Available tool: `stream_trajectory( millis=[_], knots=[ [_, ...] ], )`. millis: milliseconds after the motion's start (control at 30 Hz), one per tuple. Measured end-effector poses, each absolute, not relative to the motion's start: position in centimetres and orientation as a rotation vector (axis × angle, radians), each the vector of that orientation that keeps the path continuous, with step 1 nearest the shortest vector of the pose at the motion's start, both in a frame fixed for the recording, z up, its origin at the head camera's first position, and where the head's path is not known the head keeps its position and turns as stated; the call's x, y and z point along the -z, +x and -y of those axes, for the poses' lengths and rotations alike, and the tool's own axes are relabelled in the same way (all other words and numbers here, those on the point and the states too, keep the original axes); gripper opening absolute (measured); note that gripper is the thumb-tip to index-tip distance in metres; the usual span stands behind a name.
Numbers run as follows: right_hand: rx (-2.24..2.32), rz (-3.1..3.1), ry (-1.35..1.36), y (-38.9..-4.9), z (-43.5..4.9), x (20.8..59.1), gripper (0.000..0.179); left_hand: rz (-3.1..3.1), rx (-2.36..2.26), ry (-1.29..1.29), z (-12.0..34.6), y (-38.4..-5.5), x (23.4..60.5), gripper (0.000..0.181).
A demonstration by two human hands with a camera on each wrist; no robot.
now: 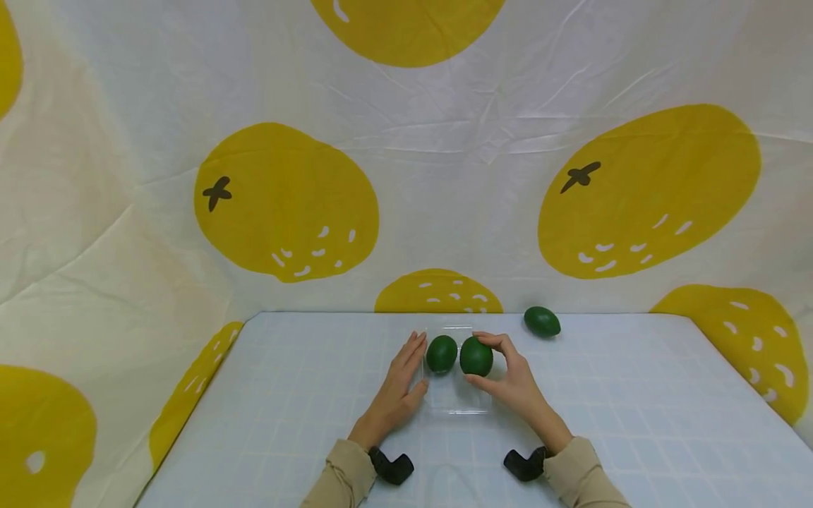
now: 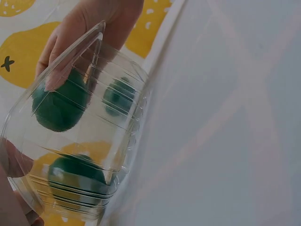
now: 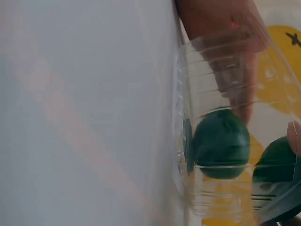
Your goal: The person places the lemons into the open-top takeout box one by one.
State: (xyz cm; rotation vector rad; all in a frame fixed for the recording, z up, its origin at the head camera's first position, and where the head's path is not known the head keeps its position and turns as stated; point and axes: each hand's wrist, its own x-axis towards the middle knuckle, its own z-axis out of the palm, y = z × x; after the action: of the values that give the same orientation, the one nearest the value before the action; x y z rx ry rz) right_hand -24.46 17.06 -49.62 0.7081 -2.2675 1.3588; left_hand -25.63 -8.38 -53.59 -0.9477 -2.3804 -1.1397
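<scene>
A clear plastic container (image 1: 456,412) sits on the table in front of me. Inside its left part lies a dark green lime (image 1: 441,355). My left hand (image 1: 395,395) rests along the container's left side, fingers extended and thumb apart. Between thumb and fingers, my right hand (image 1: 517,381) pinches a second green lime (image 1: 476,357) over the container's right part. From the left wrist view, this held lime (image 2: 61,101) appears higher off the table than the lime in the container (image 2: 77,179). Through the clear wall, the right wrist view shows the resting lime (image 3: 221,143) too.
A third green lime (image 1: 542,322) lies near the table's back edge, right of the container. The table (image 1: 305,395) wears a pale checked cloth. Behind it hangs a white curtain (image 1: 457,212) printed with yellow fruit. Both wrists carry black camera mounts (image 1: 390,467).
</scene>
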Motion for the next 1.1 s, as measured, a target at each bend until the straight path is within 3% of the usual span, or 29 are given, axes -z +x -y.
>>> stream_trajectory(
  millis=[500,1100],
  knots=[
    [-0.999,2.486,0.719,-23.8,-15.7,50.1,0.065,2.406,1.159,-0.952,8.4,-25.4,53.2,0.071],
    [-1.019,2.579,0.699,-23.4,-15.6,49.5,0.062,2.405,1.160,-0.942,8.4,-25.6,53.4,0.071]
  ],
)
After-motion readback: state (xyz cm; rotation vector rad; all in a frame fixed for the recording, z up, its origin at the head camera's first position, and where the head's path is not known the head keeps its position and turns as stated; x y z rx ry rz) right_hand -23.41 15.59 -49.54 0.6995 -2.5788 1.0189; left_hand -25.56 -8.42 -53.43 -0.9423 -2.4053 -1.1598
